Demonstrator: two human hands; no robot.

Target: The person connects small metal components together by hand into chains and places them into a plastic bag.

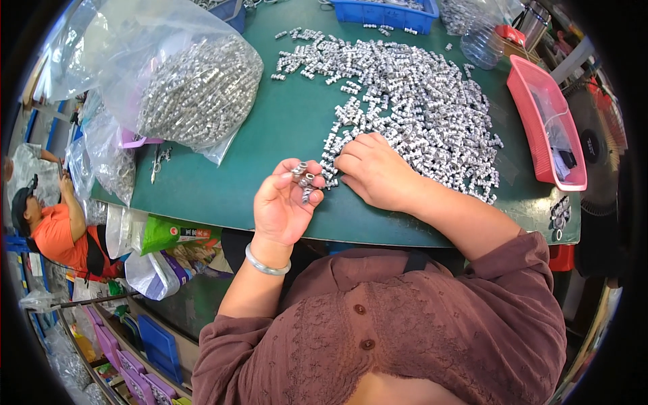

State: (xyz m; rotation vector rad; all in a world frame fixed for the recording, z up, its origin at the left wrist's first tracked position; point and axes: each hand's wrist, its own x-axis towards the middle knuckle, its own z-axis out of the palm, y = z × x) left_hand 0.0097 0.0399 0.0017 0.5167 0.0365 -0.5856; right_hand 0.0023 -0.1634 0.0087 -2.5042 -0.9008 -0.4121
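Observation:
My left hand (pixel 283 209), palm up and fingers curled, holds several small silver metal sleeves (pixel 306 179); some show round open ends. My right hand (pixel 375 171) is back up at the near left edge of a broad pile of ribbed metal sleeves (pixel 432 108). Its fingers are bent and pressed together over the pieces there. Whatever lies between those fingertips is hidden. A few sleeves sit on the green tabletop between the two hands. A pale bangle (pixel 266 263) circles my left wrist.
A large clear plastic bag (pixel 199 94) full of similar pieces stands at the left on the green table (pixel 223 196). A pink basket (pixel 548 121) is at the right and a blue bin (pixel 385 15) at the back. At far left, another person in orange (pixel 59 233) is visible.

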